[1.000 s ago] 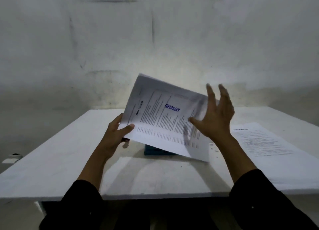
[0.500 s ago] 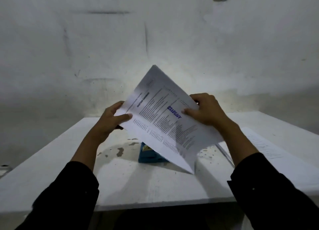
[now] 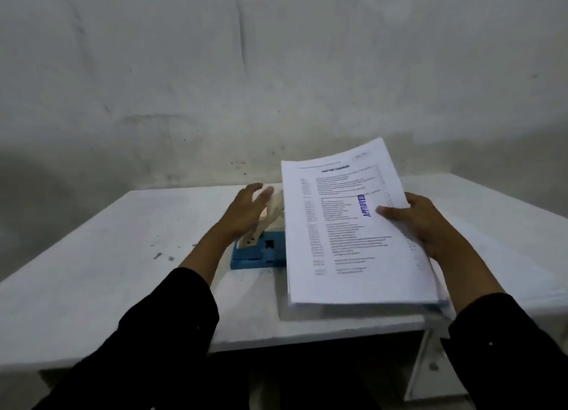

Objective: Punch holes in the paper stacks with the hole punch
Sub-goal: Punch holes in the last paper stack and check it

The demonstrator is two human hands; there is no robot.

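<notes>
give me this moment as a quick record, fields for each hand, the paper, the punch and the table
left hand: left hand open, fingers straight, over the raised lever of the hole punch; contact not clear
right hand: right hand holds the paper stack by its right edge, thumb on top
paper stack: paper stack printed, blue APPROVED stamp, its left edge at the punch
hole punch: hole punch blue base, pale lever, on the table
table: white table with dark specks
</notes>
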